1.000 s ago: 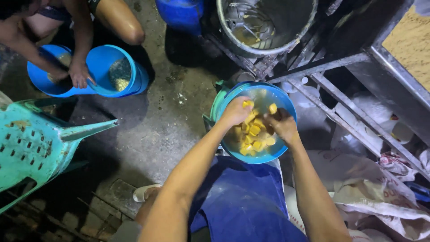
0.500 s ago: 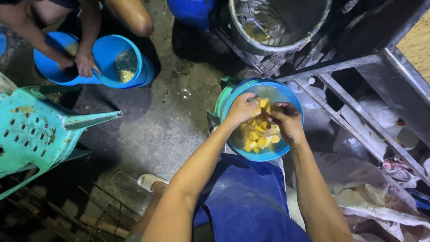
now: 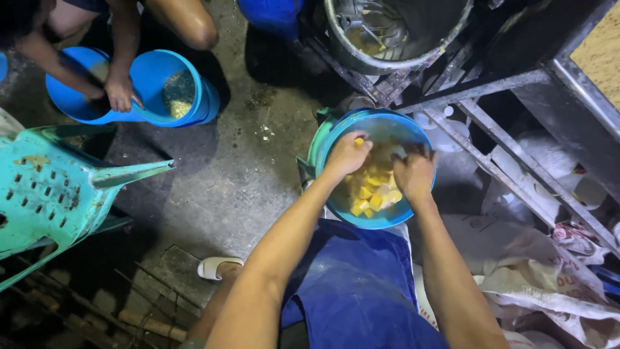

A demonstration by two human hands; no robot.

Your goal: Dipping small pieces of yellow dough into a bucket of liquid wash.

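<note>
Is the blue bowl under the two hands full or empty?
Partly full: yellow chunks cover the bottom of the blue bowl, with the left hand and right hand among them.

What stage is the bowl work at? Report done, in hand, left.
Done: yellow cut pieces already lie in the blue bowl. In hand: the left hand and right hand are both down among them. Left: cannot tell; the pieces under the hands are hidden.

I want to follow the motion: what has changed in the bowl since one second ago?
The left hand has lifted one yellow piece to the far rim. The right hand stays among the pieces. The bowl has not moved.
</note>
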